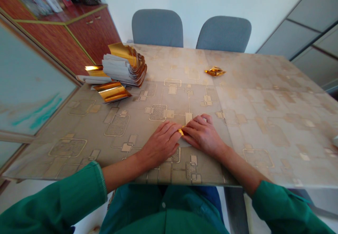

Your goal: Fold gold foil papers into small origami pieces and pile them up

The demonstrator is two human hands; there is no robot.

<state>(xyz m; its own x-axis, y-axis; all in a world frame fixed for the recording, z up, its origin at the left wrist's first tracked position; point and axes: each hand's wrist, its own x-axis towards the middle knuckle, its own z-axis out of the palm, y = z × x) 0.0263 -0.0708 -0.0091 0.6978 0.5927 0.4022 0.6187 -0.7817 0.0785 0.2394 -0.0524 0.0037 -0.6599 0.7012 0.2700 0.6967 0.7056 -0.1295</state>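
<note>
Between my two hands, low over the near middle of the table, a small piece of gold foil paper [181,131] shows. My left hand [164,140] closes on its left end, fingers pressed together. From the other side my right hand [202,135] grips it, fingers curled over the top. Most of the foil paper is hidden under the fingers, so its full shape cannot be made out. A folded gold foil piece [215,71], pointed at both ends, lies farther off to the right.
A thick stack of gold-and-white foil paper [124,67] sits at the back left, with a loose curled sheet [113,92] in front. A patterned cloth covers the table [264,121]. Two grey chairs [157,28] stand behind it; a wooden cabinet [92,33] is at left.
</note>
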